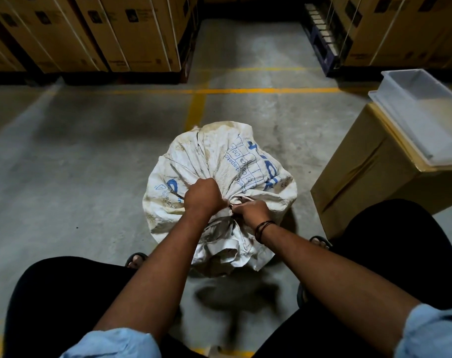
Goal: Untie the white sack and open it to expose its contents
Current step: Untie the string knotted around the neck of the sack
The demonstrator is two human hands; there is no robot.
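Note:
A dirty white woven sack [214,156] with blue print stands on the concrete floor between my knees. Its neck is bunched together and tied; the loose top flops toward me. My left hand [203,197] is clenched around the gathered neck from the left. My right hand [252,212] pinches at the dark tie on the neck, fingertips touching the knot. The sack's contents are hidden.
A cardboard box [369,187] stands to the right with a white plastic tray [423,112] on top. Stacked cartons on pallets [96,34] line the far left and far right [400,29]. Yellow lines [245,90] mark the floor.

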